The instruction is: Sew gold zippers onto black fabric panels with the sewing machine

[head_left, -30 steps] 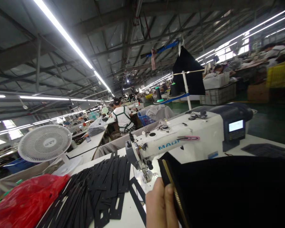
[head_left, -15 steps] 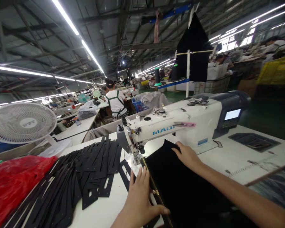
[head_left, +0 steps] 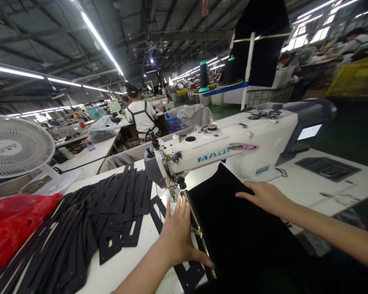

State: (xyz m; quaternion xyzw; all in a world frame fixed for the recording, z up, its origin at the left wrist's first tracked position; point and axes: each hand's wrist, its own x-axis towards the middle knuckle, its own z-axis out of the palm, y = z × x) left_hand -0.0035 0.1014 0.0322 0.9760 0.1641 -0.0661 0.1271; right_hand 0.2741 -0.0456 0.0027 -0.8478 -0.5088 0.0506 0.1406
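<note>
A black fabric panel (head_left: 239,237) with a gold zipper (head_left: 199,232) along its left edge lies under the arm of a white sewing machine (head_left: 227,151). My left hand (head_left: 179,234) lies flat on the table and the zipper edge just in front of the needle, fingers stretched out. My right hand (head_left: 265,196) rests flat on the fabric further right, fingers out. Neither hand grips anything.
A pile of black cut strips (head_left: 95,220) covers the table to the left, beside a red plastic bag (head_left: 12,224) and a white fan (head_left: 15,147). A thread stand (head_left: 230,81) rises behind the machine. A person in a white shirt (head_left: 141,116) sits at a farther table.
The fabric went from being held up in my left hand to lying flat under the machine. Both hands now press it down, and the view has tilted downward.
</note>
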